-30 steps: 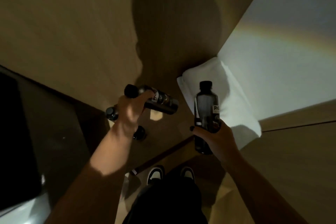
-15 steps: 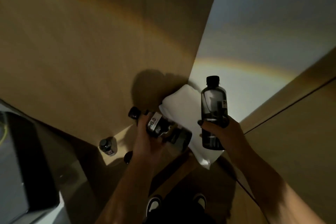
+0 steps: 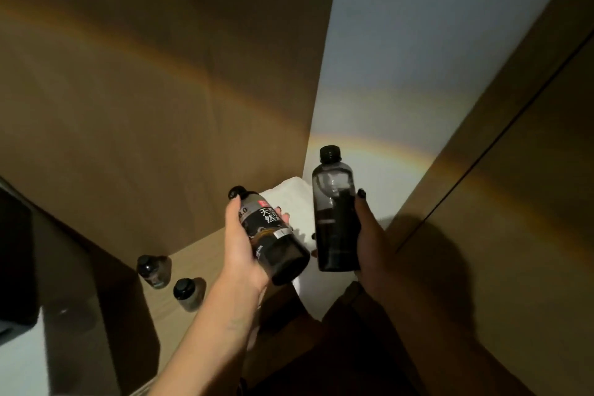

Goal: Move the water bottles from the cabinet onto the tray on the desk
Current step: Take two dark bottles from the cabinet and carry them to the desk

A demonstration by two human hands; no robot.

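Left hand (image 3: 244,251) grips a tilted labelled bottle (image 3: 273,238); right hand (image 3: 369,241) grips an upright bottle (image 3: 334,212), just beside it.

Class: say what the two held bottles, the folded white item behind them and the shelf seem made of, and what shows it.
Left-hand bottle and right-hand bottle: likely smoky clear plastic, see-through, glossy, dark caps. White item: probably cloth, matte, soft folded edge. Shelf: wood-look board, smooth matte; veneer or solid, unclear.
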